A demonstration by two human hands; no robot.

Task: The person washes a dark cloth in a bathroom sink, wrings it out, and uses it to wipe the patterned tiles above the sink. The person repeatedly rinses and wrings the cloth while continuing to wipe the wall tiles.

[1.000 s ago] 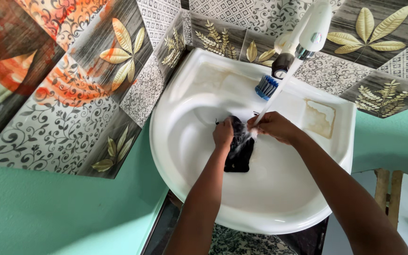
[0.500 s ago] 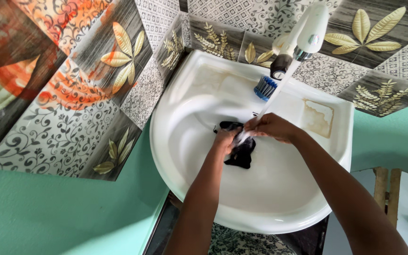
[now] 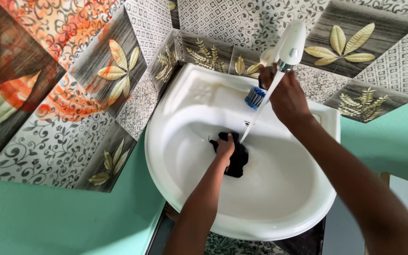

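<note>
- Tiled wall: patterned panels of leaf, scroll and lattice design above a plain green surface; it frames the corner in which the work takes place.
- Basin: a white corner wash basin, seen from above. Its rear ledge carries the tap and a brush.
- Right hand: a second ago it met the left hand at the cloth under the water; it has now let go and risen to the rear ledge, at the base of the tap. The hand is curled there, but whether its grip is closed on the tap's handle or on something beside it cannot be told, since the back of the hand hides the fingers.
- Tap: white spout with a metal nozzle. The stream of water runs as it did half a second ago, falling at a slant into the bowl.
- Left hand: remains low in the bowl, its grip closed around the cloth, which it now holds alone.
- Black cloth: bunched and wet, lying against the basin floor under the left hand, just beside the point where the stream lands. It appears more gathered than a second ago, when it lay stretched between both hands.
- Brush: blue bristles, lying on the rear ledge just left of the right hand; unmoved across the three views.
- Reading: two-handed rinsing has paused; one hand keeps the cloth, the other attends to the tap area.
</note>
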